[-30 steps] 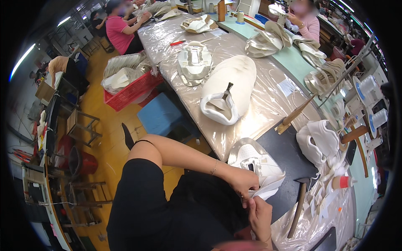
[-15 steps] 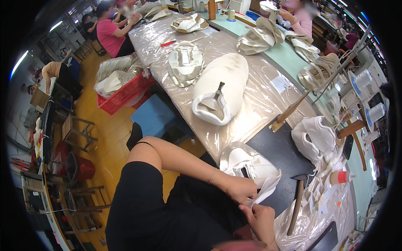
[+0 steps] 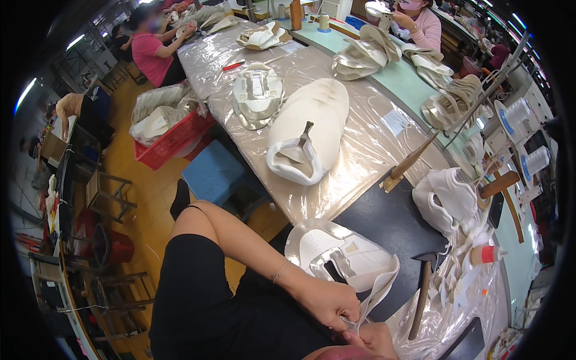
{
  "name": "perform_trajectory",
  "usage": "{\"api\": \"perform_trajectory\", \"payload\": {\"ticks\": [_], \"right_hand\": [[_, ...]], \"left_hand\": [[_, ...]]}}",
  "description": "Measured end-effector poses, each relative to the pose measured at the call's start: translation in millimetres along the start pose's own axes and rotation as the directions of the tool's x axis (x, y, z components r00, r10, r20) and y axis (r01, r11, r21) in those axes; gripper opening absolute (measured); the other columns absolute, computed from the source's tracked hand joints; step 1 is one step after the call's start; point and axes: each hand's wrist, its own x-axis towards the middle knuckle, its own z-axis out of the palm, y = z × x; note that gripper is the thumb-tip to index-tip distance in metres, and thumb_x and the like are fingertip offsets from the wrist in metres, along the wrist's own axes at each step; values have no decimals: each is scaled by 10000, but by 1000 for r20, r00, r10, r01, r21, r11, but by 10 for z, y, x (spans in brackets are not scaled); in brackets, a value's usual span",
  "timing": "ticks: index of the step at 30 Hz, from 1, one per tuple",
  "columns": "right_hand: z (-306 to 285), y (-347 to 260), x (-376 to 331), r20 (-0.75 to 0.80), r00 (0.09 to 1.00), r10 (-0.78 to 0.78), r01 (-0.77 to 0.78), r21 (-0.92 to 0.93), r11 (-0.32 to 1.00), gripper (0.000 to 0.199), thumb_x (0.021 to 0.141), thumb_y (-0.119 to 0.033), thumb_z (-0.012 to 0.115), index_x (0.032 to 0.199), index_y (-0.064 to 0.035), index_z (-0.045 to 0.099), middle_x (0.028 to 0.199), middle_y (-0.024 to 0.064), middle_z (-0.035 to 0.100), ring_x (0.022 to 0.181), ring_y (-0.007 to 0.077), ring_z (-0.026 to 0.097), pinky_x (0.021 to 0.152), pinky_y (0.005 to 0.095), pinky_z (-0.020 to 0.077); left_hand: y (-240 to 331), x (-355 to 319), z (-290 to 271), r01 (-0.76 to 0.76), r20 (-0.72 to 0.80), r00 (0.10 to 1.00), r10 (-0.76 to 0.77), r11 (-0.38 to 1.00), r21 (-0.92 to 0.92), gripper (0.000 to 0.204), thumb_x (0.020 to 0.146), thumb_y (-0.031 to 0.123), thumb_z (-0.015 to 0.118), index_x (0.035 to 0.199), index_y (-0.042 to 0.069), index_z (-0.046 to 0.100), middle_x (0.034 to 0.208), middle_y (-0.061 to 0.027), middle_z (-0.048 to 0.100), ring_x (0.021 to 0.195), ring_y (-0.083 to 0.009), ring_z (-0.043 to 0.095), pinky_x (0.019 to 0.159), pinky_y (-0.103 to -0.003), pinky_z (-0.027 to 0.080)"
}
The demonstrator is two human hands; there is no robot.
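Observation:
A white shoe upper (image 3: pixel 360 261) with silvery trim lies at the near edge of the table, its open heel end toward me. My left hand (image 3: pixel 331 304) is closed in a pinch on the edge of this shoe upper near the heel. Just below, my right hand (image 3: pixel 373 339) has its thumb and fingers pressed together on the same edge, close against the left. The bent fingers hide the exact spot between them. Beyond the upper stands a cream sock-like shoe lining (image 3: pixel 315 129) with a dark tab at its opening. Another shoe upper (image 3: pixel 258 96) lies flat beside it.
On the right are a hammer (image 3: pixel 423 294), a glue bottle (image 3: pixel 487 254) with a red band, white linings (image 3: pixel 445 201) and a wooden-handled tool (image 3: pixel 411 159). A black mat (image 3: pixel 390 216) lies under the work. A blue stool (image 3: pixel 213 171) and red crate (image 3: pixel 174 141) stand left. Co-workers sit farther off.
Both hands and the heel edge of the shoe upper have come lower and closer to me. The upper has shifted left, showing more of its side. The whole view has tilted slightly.

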Motion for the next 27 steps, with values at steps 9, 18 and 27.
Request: {"api": "perform_trajectory", "payload": {"ticks": [9,18,27], "right_hand": [[-125,126,-58,171,926,-338,373,-265,889,237,940,-238,643,781,-70,592,569,146,554,515,335,577,503,443,447],[-249,145,96,87,994,68,-50,-201,978,340,958,-311,607,749,-58,695,586,80,622,528,183,622,526,336,479],[-200,422,293,-419,808,-415,219,-440,871,371,954,-225,623,645,-28,567,570,138,520,491,329,524,482,405,408]], "left_hand": [[119,7,4,-135,125,985,116,978,161,302,892,184,653,725,-23,511,706,-158,523,702,-356,555,627,-429,429],[116,80,-299,155,158,969,-187,968,197,231,943,255,615,930,39,697,724,-122,656,692,-281,661,648,-389,508],[189,332,-683,177,-147,983,-108,745,643,383,808,331,758,742,-10,596,780,-154,567,760,-362,590,694,-443,468]]}}
